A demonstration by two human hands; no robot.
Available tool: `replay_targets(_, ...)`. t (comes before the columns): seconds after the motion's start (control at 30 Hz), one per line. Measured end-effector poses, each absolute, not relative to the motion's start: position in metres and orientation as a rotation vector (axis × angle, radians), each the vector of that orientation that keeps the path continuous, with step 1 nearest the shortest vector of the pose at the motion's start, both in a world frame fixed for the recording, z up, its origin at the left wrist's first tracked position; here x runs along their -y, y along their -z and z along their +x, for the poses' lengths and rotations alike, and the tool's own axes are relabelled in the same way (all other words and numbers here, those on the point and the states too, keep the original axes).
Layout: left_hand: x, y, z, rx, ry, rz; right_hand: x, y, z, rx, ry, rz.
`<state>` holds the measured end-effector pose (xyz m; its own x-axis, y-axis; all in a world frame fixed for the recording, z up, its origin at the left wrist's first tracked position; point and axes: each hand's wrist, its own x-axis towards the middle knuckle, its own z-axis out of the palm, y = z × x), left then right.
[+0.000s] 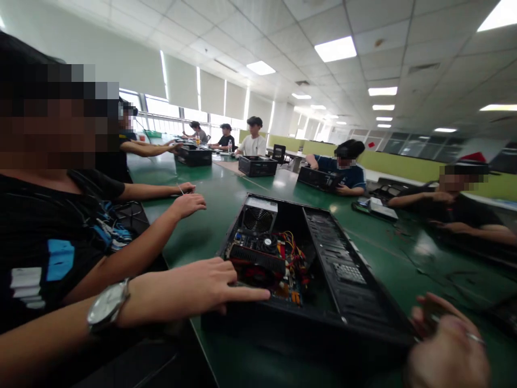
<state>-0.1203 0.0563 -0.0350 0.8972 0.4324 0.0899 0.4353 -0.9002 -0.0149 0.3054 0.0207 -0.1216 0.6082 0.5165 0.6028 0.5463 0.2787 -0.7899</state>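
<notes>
An open black computer case (343, 302) lies on its side in front of me, its inside facing up. Within it show a power supply with a fan (258, 218), a graphics card (258, 264) and a tangle of coloured cables (297, 248). My left hand (197, 291), with a watch on its wrist, reaches over the case's near left edge. Its index finger stretches out along the rim and nothing is in it. By the near right corner, my right hand (448, 337) has curled fingers and is blurred; what it holds, if anything, I cannot make out.
A green table (218, 188) runs away from me. At my left sits a person (52, 215) with both forearms over the table edge. Further off, several people work at other black cases (257, 166). White-and-silver parts (377, 209) and loose cables (420, 258) lie at the right.
</notes>
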Motion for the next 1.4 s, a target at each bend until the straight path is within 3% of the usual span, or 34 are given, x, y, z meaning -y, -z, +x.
replay_targets(0.2, -0.098, 0.042, -0.134, 1.053, 0.347, -2.526, -0.16, 0.1, 0.213, 0.912, -0.054, -1.334)
replay_targets(0.4, -0.061, 0.031, -0.041, 0.507, 0.587, -2.768, -0.242, 0.105, 0.193, 0.92, -0.123, -1.38)
replay_targets(0.53, -0.065, 0.07, 0.0, 0.186, 0.592, -2.959, -0.215, 0.13, 0.238, 0.993, -0.141, -1.433)
replay_targets(0.83, -0.135, 0.19, 0.052, 0.276, 0.488, -3.237, -0.086, 0.224, 0.371, 1.216, -0.114, -1.696)
replay_targets(1.13, -0.159, 0.203, 0.084, 0.612, 0.718, -3.275, -0.1, 0.255, 0.375, 1.53, -0.152, -1.625)
replay_targets(1.4, -0.149, 0.199, 0.074, 0.664, 0.761, -3.32, -0.092, 0.247, 0.369, 1.522, -0.146, -1.629)
